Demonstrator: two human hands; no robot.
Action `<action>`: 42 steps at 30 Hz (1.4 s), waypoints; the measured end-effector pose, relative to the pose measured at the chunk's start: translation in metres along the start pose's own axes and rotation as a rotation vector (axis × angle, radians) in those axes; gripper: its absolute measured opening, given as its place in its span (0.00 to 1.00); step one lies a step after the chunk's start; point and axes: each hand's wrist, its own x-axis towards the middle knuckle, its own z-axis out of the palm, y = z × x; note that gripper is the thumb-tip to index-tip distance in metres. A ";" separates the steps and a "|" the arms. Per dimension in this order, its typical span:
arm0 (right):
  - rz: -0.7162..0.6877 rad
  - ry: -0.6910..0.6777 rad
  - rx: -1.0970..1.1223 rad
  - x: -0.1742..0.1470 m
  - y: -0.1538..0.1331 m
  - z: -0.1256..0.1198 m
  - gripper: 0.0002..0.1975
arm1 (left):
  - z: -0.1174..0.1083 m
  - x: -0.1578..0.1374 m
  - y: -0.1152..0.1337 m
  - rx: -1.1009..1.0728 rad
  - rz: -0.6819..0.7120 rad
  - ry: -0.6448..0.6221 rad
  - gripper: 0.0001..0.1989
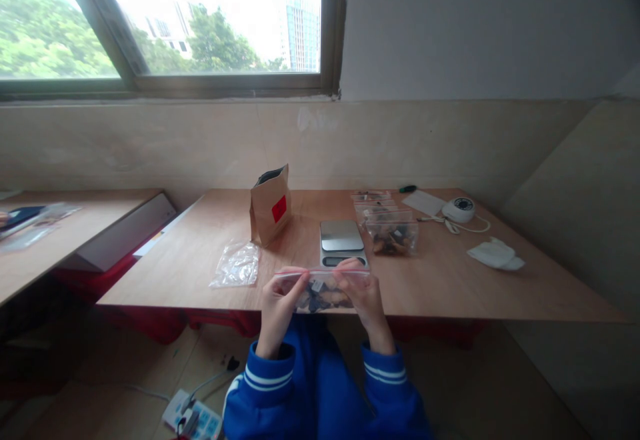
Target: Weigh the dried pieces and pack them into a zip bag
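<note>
Between my two hands a clear zip bag with dark and brown dried pieces and a small white packet inside is held up by its top strip, at the table's front edge. My left hand pinches the strip's left part, and my right hand pinches its right part. Just beyond the bag lies a digital scale with a bare metal plate. Right of the scale stands another filled zip bag, with more bags behind it.
A brown paper pouch with a red label stands open at the back left. Near it lies an empty clear bag. To the right are a white dome-shaped device with a cable and a crumpled white cloth. A power strip lies on the floor.
</note>
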 end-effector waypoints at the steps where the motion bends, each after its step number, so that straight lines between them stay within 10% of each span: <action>1: -0.008 0.010 -0.015 0.000 0.000 -0.001 0.09 | -0.001 0.000 -0.001 0.005 0.004 -0.004 0.11; 17: 0.151 -0.246 0.163 -0.005 0.001 -0.006 0.08 | 0.000 -0.002 -0.009 -0.051 -0.007 -0.044 0.12; 34: -0.052 -0.070 -0.028 -0.003 0.004 0.002 0.08 | -0.001 -0.001 -0.007 0.149 0.142 -0.043 0.10; 42: 0.079 -0.176 0.010 -0.001 0.005 0.001 0.09 | -0.005 0.001 -0.010 0.068 0.057 -0.139 0.12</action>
